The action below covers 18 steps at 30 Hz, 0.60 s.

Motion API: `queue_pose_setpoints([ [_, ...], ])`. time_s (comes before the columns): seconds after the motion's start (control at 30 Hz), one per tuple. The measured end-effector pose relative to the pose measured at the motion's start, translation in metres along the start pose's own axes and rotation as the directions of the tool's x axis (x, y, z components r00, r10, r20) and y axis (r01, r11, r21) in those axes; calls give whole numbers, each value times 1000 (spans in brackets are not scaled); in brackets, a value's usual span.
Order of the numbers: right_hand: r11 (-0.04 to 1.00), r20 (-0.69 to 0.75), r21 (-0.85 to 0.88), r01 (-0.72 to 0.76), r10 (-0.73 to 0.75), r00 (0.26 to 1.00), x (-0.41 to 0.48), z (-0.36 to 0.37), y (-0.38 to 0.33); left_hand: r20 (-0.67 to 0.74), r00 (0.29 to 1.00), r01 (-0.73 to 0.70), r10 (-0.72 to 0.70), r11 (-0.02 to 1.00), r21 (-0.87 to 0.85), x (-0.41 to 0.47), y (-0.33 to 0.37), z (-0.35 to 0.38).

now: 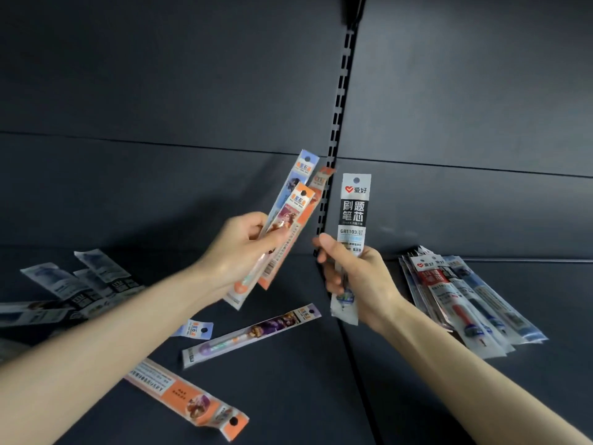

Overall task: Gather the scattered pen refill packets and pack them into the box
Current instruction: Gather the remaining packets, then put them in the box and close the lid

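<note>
holding packets [290,220] apart, both hands [239,248] above shelf [305,380].

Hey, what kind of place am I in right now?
Probably a shop, likely a stationery aisle. A dark display shelf has a slotted upright rail against its back panel, and retail pen refill packets with hang holes lie scattered on it. Both hands hold more packets.

Below the left hand [239,248] a purple packet [253,332] and orange packet [189,396] clutter the shelf [321,396]; right of them it lies bare.
</note>
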State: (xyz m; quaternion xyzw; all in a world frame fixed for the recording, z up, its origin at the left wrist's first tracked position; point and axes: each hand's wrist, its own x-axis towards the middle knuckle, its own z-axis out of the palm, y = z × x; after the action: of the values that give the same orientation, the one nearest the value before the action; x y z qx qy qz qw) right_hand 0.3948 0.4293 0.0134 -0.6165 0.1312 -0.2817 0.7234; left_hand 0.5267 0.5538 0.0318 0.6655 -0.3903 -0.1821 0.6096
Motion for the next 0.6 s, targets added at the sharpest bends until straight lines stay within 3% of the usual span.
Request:
queue_pose_setpoints([
  [0.2,998,104,69,-9,2,995,2,26,-4,-50,999,5,-18,972,-233,-33,8,20],
  [0.3,996,71,68,-50,46,996,3,30,-1,-103,994,14,-32,985,-170,-36,3,12],
  [0.47,982,-10,180,-51,54,999,7,24,-5,-263,955,61,-138,957,-283,-31,3,-4],
  [0.6,981,-14,176,-76,79,997,6,20,-5,-208,953,111,-222,891,-440,-29,4,-8],
])
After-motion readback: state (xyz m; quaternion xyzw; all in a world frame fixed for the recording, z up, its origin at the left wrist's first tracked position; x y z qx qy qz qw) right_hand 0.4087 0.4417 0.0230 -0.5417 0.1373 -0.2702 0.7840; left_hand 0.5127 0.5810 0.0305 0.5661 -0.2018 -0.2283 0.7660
